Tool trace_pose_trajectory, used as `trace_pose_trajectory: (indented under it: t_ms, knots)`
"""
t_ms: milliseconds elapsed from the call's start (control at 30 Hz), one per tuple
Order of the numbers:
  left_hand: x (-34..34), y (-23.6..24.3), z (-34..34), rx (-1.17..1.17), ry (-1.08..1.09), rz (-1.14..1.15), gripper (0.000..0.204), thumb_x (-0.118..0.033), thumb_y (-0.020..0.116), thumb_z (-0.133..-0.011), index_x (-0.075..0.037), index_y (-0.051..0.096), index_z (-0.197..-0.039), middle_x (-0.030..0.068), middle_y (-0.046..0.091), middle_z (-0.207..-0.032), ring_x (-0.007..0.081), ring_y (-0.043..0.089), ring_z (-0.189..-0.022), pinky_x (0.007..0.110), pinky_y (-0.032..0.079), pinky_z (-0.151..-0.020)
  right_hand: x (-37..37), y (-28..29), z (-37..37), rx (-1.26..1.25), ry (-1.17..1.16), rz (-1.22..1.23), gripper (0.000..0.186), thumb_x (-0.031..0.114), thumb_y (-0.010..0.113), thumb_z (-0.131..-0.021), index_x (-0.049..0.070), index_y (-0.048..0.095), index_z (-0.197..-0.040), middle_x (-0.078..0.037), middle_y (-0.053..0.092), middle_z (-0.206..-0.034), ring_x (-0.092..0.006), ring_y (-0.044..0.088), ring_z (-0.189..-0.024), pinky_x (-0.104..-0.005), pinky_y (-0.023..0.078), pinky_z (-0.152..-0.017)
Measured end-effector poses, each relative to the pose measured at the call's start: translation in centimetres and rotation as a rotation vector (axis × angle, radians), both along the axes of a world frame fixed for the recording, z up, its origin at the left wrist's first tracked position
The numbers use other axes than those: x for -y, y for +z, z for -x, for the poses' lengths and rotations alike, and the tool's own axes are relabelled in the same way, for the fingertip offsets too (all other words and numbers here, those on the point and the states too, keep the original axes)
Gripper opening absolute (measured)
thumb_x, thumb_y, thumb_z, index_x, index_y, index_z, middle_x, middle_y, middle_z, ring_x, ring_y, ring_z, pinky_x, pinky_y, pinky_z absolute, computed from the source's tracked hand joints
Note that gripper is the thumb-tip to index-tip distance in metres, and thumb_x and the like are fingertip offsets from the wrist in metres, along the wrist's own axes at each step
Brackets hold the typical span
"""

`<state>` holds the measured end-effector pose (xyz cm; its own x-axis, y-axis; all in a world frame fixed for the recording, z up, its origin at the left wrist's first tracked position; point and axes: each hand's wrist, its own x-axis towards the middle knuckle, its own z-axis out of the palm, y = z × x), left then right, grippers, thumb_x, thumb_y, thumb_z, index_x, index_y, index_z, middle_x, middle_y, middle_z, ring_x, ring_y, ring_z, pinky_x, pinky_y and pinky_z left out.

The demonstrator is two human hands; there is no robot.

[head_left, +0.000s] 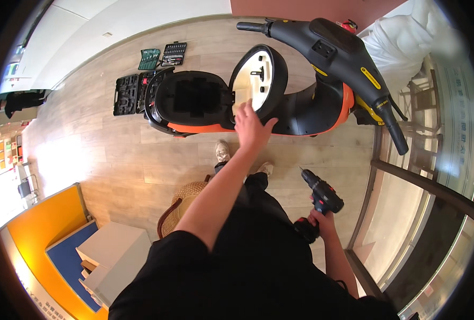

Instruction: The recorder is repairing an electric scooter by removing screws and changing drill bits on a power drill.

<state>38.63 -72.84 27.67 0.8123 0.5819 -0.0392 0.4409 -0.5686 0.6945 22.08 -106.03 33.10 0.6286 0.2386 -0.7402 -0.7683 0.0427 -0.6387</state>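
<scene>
An orange and black electric scooter (215,128) stands crosswise in front of me, its handlebar end to the right. Its seat (273,58) is tipped up, showing a cream underside (242,80) with a black latch piece; the dark storage well (194,95) lies exposed to the left. My left hand (252,127) reaches to the near edge of the raised seat, fingers extended and thumb apart. Whether its fingertips press on the seat I cannot tell. Down at my right side, my right hand (321,218) grips a black cordless drill (325,194) by its handle, the bit pointing toward the scooter.
Beyond the scooter's left end lie a black tool case (126,95), a green tool pouch (149,59) and an opened socket set (174,54). A woven chair (189,194) stands behind my left arm. White boxes (111,245) sit lower left; a glazed partition frame (423,186) runs along the right.
</scene>
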Motion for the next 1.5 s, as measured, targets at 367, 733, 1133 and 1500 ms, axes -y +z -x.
trace_pose_trajectory:
  t_ms: [367, 733, 1133, 1500]
  knots:
    - [-1.5, -3.8, -2.8, -0.054, -0.134, 0.032, 0.041, -0.023, 0.084, -0.08, -0.011, 0.06, -0.11, 0.008, 0.064, -0.108, 0.0335, 0.064, -0.101, 0.047, 0.053, -0.079, 2.7, 1.9, 0.5, -0.051, -0.143, 0.068, 0.056, 0.001, 0.064, -0.088, -0.001, 0.048, -0.142, -0.003, 0.05, -0.066, -0.0117, 0.046, -0.05, -0.0293, 0.042, -0.056]
    - [-10.4, -1.4, -0.3, 0.075, -0.022, -0.015, 0.038, -0.016, 0.087, -0.074, 0.0, 0.06, -0.095, 0.0166, 0.061, -0.091, 0.0407, 0.06, -0.082, 0.047, 0.049, -0.069, -2.1, 0.9, -2.4, 0.006, -0.124, 0.014, 0.058, 0.004, 0.063, -0.089, -0.002, 0.046, -0.145, -0.001, 0.049, -0.065, -0.0111, 0.048, -0.054, -0.0276, 0.041, -0.057]
    - [-25.1, -5.7, 5.3, 0.009, 0.3, 0.694, 0.087, -0.006, 0.077, -0.088, -0.014, 0.019, -0.153, 0.0112, 0.058, -0.126, 0.0207, 0.064, -0.103, 0.036, 0.057, -0.079, -4.1, -0.4, -1.4, -0.034, -0.12, 0.004, 0.059, 0.002, 0.062, -0.087, 0.0, 0.046, -0.144, -0.002, 0.051, -0.067, -0.0111, 0.049, -0.054, -0.0271, 0.042, -0.055]
    - [-33.3, -11.0, 6.9, -0.308, 0.581, 0.795, 0.079, -0.077, 0.054, -0.091, -0.014, 0.041, -0.137, 0.0108, 0.055, -0.127, 0.0253, 0.064, -0.105, 0.047, 0.059, -0.086, -4.9, 0.7, -2.1, -0.091, -0.055, 0.1, 0.061, 0.003, 0.065, -0.088, 0.0, 0.044, -0.146, -0.003, 0.053, -0.07, -0.0106, 0.051, -0.056, -0.0261, 0.044, -0.054]
